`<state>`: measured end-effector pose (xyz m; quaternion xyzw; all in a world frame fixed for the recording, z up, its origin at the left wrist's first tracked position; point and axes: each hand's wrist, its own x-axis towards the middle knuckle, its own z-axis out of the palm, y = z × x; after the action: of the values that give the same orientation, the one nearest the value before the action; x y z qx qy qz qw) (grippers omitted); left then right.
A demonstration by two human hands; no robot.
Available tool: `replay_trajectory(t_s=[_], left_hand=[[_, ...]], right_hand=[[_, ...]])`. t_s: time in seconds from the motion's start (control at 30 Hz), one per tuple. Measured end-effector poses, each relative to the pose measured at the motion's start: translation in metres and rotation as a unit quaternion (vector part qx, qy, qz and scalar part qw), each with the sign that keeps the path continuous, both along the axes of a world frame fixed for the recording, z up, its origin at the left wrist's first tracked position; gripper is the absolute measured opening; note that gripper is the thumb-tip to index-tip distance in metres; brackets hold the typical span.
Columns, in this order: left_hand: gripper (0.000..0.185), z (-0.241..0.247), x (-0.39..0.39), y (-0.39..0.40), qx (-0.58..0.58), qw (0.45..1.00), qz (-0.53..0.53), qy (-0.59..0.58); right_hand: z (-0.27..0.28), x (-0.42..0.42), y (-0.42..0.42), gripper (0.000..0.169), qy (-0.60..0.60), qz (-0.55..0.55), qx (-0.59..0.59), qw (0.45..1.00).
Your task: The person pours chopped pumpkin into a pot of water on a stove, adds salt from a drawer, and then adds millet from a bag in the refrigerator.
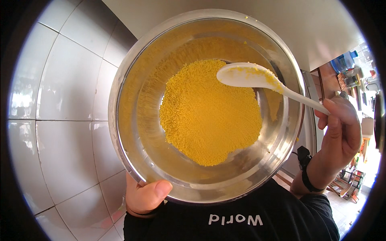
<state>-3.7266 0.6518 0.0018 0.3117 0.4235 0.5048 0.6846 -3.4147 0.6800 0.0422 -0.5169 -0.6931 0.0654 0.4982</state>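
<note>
A round stainless steel bowl (126,150) fills the middle of the view, tilted up towards me. On its floor lies a heap of fine yellow grains (208,114) that looks like millet. My left hand (147,194) grips the near-left rim, thumb over the inside and the fingers hidden behind. In my right hand (342,126) is the handle of a white spoon (247,75). Its bowl hangs over the far-right part of the heap, with yellow grains stuck along it. I cannot tell whether the spoon touches the heap. A few grains cling to the bowl's far rim.
White glazed tiles (66,150) cover the wall at the left. A smooth pale panel (319,33) stands behind the bowl. Far right are a blue plastic water bottle (345,61) and cluttered household things. My black shirt (235,232), bearing writing, is just below the bowl.
</note>
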Motion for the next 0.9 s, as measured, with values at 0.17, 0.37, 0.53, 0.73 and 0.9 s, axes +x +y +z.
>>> replay_trajectory(t_s=[0.17,0.37,0.53,0.73,0.9], left_hand=[[0.073,0.002,-0.012,-0.004,0.03,0.997,-0.051,0.051],[0.07,-0.001,-0.014,-0.005,0.098,0.99,-0.101,0.03],[0.07,0.0,-0.014,-0.008,0.166,0.977,-0.127,0.037],[0.071,-0.002,-0.009,-0.009,0.262,0.953,-0.15,0.034],[0.071,-0.007,-0.006,-0.007,0.333,0.929,-0.16,0.024]], right_hand=[[-0.001,0.0,-0.001,0.019,-0.01,-0.006,0.009,1.0],[-0.003,0.004,-0.004,0.02,0.002,-0.016,0.019,1.0],[-0.001,0.002,-0.006,0.02,-0.013,-0.017,0.012,1.0],[-0.002,0.002,-0.009,0.021,-0.031,-0.024,0.034,0.999],[-0.004,0.005,-0.011,0.023,-0.053,-0.042,0.064,0.996]])
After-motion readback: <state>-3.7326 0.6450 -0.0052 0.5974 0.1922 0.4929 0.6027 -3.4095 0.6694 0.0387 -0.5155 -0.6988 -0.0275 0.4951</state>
